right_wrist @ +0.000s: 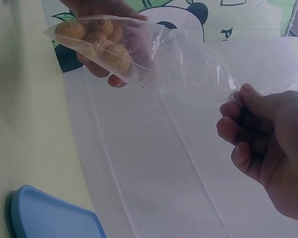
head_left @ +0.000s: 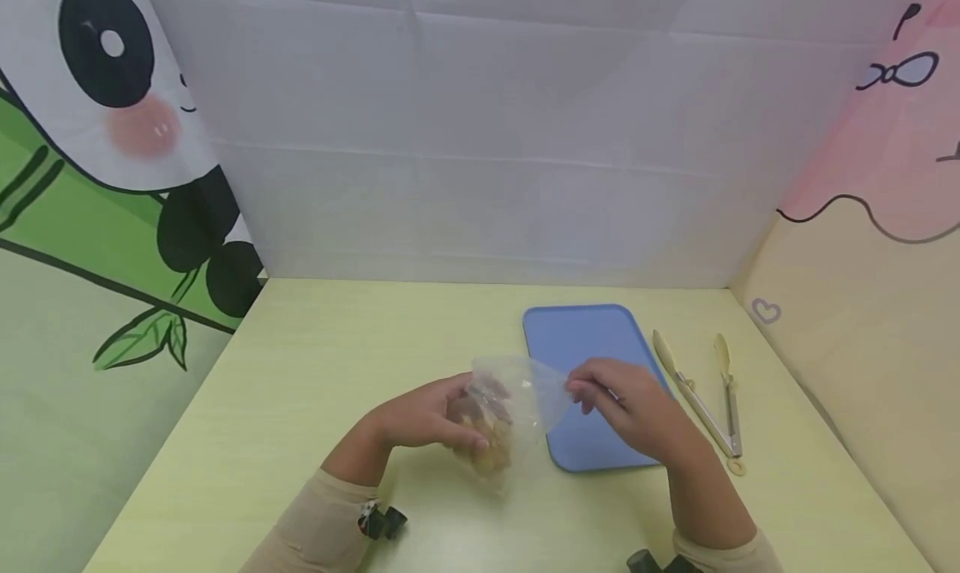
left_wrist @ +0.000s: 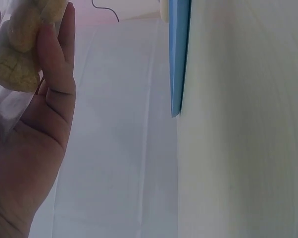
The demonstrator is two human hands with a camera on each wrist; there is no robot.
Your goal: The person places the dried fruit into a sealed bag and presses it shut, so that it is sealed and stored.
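A clear plastic bag (head_left: 529, 390) is held above the table, left of the blue tray. Several round tan lumps (right_wrist: 113, 55) with a rough surface sit in its lower end; their exact kind cannot be told. My left hand (head_left: 431, 411) grips the bag around these lumps, with the thumb across the front. At the bag's other end, my right hand (head_left: 630, 406) pinches the edge of the plastic between thumb and index finger. In the right wrist view the bag stretches between both hands. The left wrist view shows the lumps against the left fingers (left_wrist: 55, 59).
The blue tray (head_left: 585, 331) lies flat on the pale yellow table (head_left: 337, 331), partly behind the right hand. To its right lie tongs (head_left: 708, 415) with cream tips, spread apart. A white sheet (head_left: 480, 140) hangs behind, and cartoon-printed panels stand at both sides.
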